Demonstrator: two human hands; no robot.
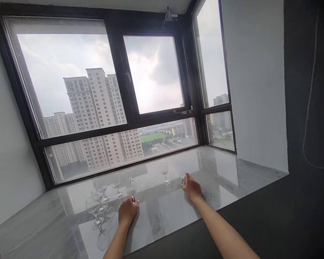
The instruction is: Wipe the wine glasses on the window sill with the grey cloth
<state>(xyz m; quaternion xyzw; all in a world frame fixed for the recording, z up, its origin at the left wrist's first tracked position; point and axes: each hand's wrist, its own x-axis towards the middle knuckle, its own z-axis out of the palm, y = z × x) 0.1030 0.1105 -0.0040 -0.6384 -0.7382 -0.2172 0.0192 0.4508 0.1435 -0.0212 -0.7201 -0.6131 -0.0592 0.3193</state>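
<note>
My left hand (128, 210) is closed at the lower part of a clear wine glass (131, 186), whose bowl rises upright above my fingers. My right hand (192, 187) is closed too, with a small pale thing (183, 179) showing at its fingertips; its kind cannot be made out. Between the hands, farther back, a single wine glass (164, 169) stands upright on the grey marbled sill (156, 219). To the left of my left hand, several more stemmed glasses stand close together, among them a front glass (93, 208) and a rear glass (117, 182).
Behind the sill rises a dark-framed window (162, 118), with tall buildings outside. A white wall (5, 158) bounds the left end and a pale wall section (256, 90) the right. The sill's front edge drops to a dark surface (259, 216). A cord (309, 115) hangs at far right.
</note>
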